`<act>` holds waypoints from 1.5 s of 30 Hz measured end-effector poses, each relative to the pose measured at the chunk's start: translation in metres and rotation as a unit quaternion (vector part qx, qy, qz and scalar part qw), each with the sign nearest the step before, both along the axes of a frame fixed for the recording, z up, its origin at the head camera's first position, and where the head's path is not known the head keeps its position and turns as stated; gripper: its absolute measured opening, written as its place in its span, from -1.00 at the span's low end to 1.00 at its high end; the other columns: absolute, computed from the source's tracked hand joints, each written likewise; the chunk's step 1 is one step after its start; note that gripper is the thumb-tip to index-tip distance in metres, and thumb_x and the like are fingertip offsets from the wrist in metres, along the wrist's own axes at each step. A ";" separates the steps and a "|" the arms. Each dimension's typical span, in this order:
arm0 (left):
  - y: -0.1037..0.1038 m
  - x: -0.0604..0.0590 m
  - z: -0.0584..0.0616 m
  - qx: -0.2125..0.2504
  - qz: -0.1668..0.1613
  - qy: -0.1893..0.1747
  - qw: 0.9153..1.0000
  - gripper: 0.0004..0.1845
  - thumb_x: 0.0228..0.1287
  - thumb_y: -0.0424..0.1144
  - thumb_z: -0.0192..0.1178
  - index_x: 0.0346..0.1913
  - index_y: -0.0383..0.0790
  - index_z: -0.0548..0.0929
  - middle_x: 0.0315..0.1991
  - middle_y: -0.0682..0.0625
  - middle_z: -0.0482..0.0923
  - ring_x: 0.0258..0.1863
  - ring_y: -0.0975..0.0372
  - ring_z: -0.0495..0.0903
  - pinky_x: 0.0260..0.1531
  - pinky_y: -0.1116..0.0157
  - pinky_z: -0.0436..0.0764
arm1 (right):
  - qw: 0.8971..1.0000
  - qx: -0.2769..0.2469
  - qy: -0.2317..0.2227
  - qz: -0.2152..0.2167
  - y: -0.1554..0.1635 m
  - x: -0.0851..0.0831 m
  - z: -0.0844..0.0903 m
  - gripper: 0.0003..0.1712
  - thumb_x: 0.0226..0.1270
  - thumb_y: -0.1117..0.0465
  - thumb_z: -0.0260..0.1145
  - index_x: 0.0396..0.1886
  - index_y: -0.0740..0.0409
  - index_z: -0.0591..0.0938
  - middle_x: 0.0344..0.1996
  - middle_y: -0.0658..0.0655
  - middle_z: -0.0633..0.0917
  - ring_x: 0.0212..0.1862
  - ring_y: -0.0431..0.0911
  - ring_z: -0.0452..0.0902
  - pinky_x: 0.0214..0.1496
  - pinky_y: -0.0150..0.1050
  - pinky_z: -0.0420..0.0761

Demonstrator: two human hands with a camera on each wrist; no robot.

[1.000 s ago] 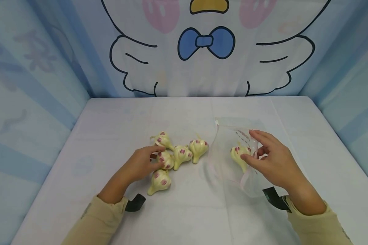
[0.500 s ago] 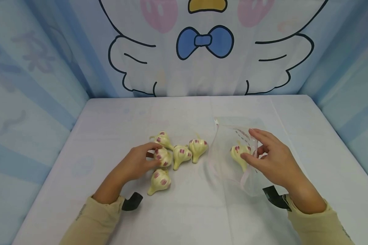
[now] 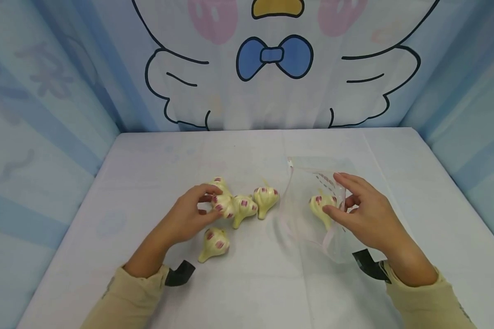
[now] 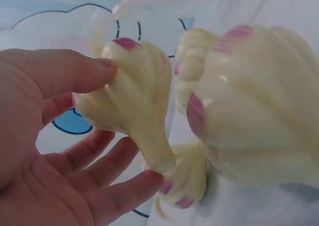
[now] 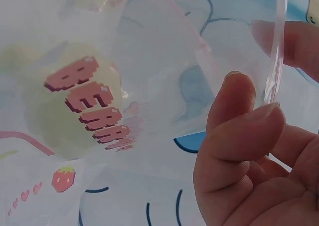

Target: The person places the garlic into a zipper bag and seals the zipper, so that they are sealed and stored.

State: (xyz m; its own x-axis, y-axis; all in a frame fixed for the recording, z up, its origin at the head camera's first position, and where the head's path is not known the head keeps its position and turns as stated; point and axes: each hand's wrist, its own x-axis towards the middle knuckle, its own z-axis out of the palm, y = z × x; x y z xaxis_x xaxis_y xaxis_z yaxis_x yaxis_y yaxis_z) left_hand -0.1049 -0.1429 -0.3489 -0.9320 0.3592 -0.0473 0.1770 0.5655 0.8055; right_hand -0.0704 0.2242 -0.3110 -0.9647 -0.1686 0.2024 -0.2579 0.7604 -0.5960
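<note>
In the head view I see the left hand (image 3: 191, 212) pinching a garlic bulb (image 3: 226, 207) between thumb and fingers over the white table (image 3: 148, 173); from here I cannot tell whether the bulb is lifted or resting. A far bulb (image 3: 218, 183) shows just behind it, a middle bulb (image 3: 244, 208) sits just to its right with an outer bulb (image 3: 266, 198) beside that, and a near bulb (image 3: 215, 242) lies apart on the side closer to the person. Over on the right, the right hand (image 3: 366, 214) grips the edge of a clear bag (image 3: 298, 196), with thumb and forefinger either side of it. A single bagged bulb (image 3: 322, 208) shows through the plastic, near the thumb.

My left wrist view has the pinched bulb large in frame (its purple-pink patches are easy to make out). One digit lies against its upper part, other fingers spread below, and the neck points down and to the right. More bulbs crowd the right side of this view.

Through the right wrist view I get the bag's edge between curled fingers. Pink lettering (image 5: 94, 104) runs across the plastic, and a hazy, pale yellow-green shape shows behind it.
</note>
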 end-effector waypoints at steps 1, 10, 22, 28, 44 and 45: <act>0.001 0.001 0.001 0.011 -0.002 -0.001 1.000 -0.51 0.31 -0.33 0.34 0.26 -0.29 0.45 0.26 -0.17 0.40 0.20 -0.03 0.48 0.08 0.03 0.59 | 1.000 0.000 -0.001 0.000 0.000 0.000 0.000 -0.15 0.18 0.21 0.53 0.43 0.34 0.39 0.33 0.28 0.43 -0.29 -0.06 0.47 -0.42 -0.42 0.59; 0.018 0.003 0.004 0.061 -0.025 0.018 0.998 -0.39 0.29 -0.35 0.34 0.36 -0.29 0.36 0.25 -0.22 0.31 0.22 -0.07 0.44 0.11 0.00 0.56 | 1.000 -0.002 -0.002 0.000 -0.001 0.001 0.001 -0.15 0.19 0.20 0.53 0.43 0.34 0.39 0.33 0.26 0.44 -0.29 -0.06 0.46 -0.42 -0.41 0.59; 0.041 0.004 0.012 0.077 -0.072 0.031 0.994 -0.33 0.24 -0.31 0.40 0.40 -0.25 0.42 0.38 -0.11 0.36 0.13 0.03 0.56 0.00 0.17 0.63 | 1.000 -0.002 0.002 0.002 -0.001 0.002 0.002 -0.15 0.19 0.21 0.53 0.43 0.34 0.39 0.32 0.27 0.44 -0.29 -0.06 0.46 -0.43 -0.41 0.59; 0.055 0.005 0.013 0.077 -0.085 0.013 0.993 -0.38 0.24 -0.25 0.41 0.34 -0.24 0.48 0.25 -0.02 0.50 0.05 0.09 0.60 -0.05 0.25 0.65 | 1.000 -0.002 0.002 0.003 -0.001 0.001 0.001 -0.15 0.19 0.21 0.53 0.43 0.34 0.39 0.33 0.26 0.44 -0.29 -0.07 0.46 -0.44 -0.41 0.59; 0.090 0.000 0.010 0.069 -0.152 0.059 0.984 -0.32 0.25 -0.18 0.40 0.39 -0.27 0.41 0.24 -0.07 0.39 0.07 0.16 0.48 -0.13 0.21 0.60 | 1.000 0.000 -0.007 0.006 -0.003 0.001 0.001 -0.16 0.20 0.20 0.53 0.42 0.35 0.39 0.33 0.29 0.42 -0.28 -0.05 0.46 -0.41 -0.41 0.61; 0.092 0.000 0.010 0.064 -0.153 0.071 0.984 -0.32 0.23 -0.19 0.41 0.37 -0.29 0.44 0.22 -0.08 0.40 0.06 0.16 0.48 -0.12 0.20 0.60 | 1.000 0.001 -0.007 0.006 -0.003 0.001 0.002 -0.16 0.20 0.20 0.53 0.42 0.35 0.39 0.33 0.29 0.42 -0.28 -0.05 0.46 -0.41 -0.41 0.61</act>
